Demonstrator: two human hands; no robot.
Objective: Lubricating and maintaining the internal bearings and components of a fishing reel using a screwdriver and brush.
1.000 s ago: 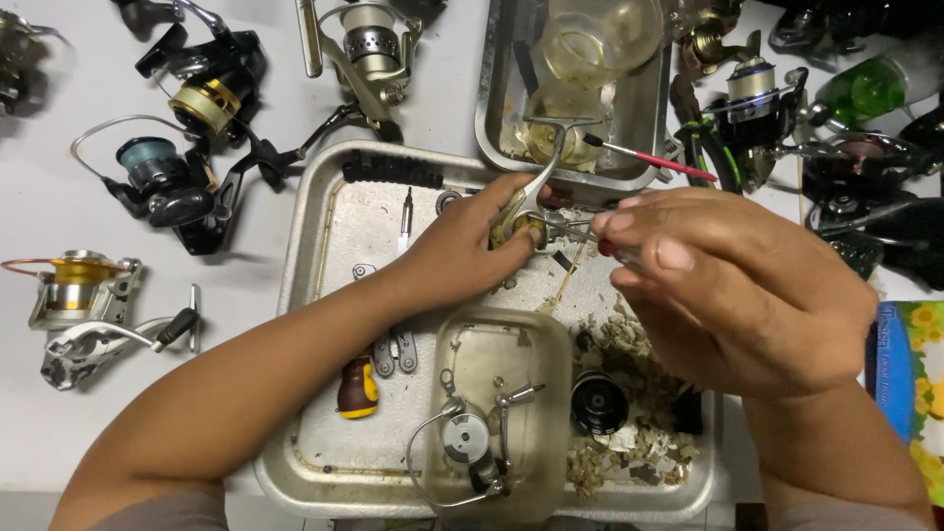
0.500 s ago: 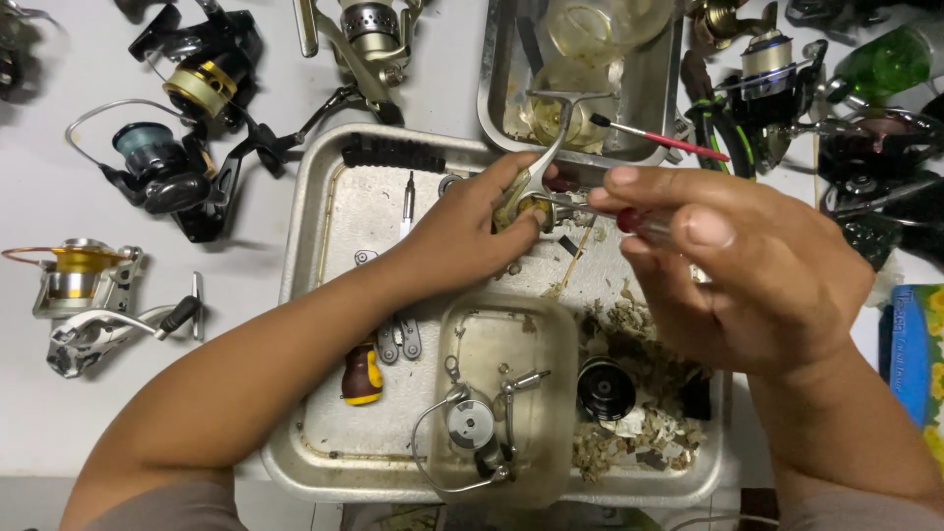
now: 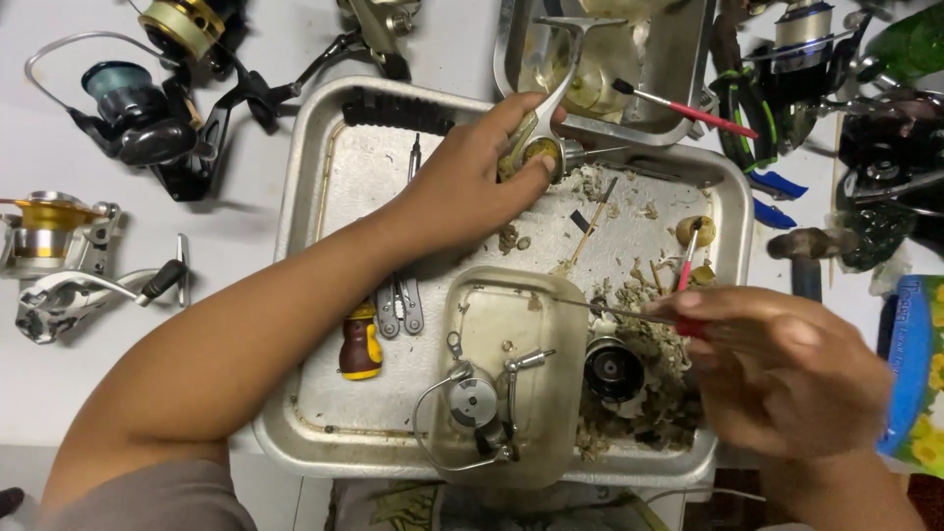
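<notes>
My left hand [image 3: 462, 187] grips a silver fishing reel body [image 3: 539, 138] smeared with yellowish grease, holding it over the far side of a large metal tray [image 3: 295, 206]. My right hand [image 3: 787, 369] is at the tray's near right corner. It pinches a thin metal pick with a red handle [image 3: 629, 313], whose tip points left over a translucent dish [image 3: 511, 315]. In that dish lies a reel rotor with its wire bail [image 3: 472, 403]. A black spool [image 3: 613, 370] sits beside the dish among dirty scraps.
The tray also holds folding pliers [image 3: 398, 305], a stubby yellow screwdriver [image 3: 359, 346] and a black brush [image 3: 393, 110]. A second metal tray [image 3: 700, 79] with a red-handled brush [image 3: 693, 110] stands behind. Reels [image 3: 147, 118] lie left and right; a hammer [image 3: 801, 246] lies to the right.
My right hand has drawn back from the reel body, moving down and right with the pick. My left hand still holds the reel body at the tray's far side.
</notes>
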